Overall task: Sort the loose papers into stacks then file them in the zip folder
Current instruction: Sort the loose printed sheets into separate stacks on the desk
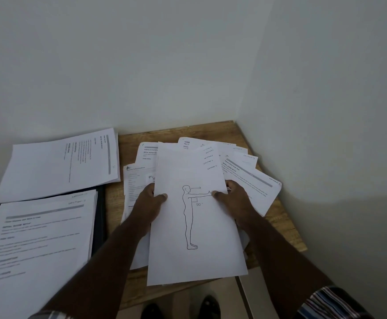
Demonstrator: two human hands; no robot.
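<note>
I hold a bundle of white sheets point(194, 226) above the wooden table point(280, 226); the top sheet bears a line drawing of a standing figure with an arm stretched out. My left hand point(150, 201) grips the bundle's left edge, thumb on top. My right hand point(231, 201) grips its right edge the same way. Under and behind the bundle, loose printed papers point(250, 176) lie fanned out, some with handwritten section labels. At the left, a stack of printed sheets point(40, 236) lies on a dark zip folder point(100, 217), and another stack point(61, 162) lies behind it.
White walls meet in a corner behind the table. The table's front edge runs below the bundle, with pale floor and my two dark shoes point(181, 307) beneath. Bare wood shows at the table's back edge and right side.
</note>
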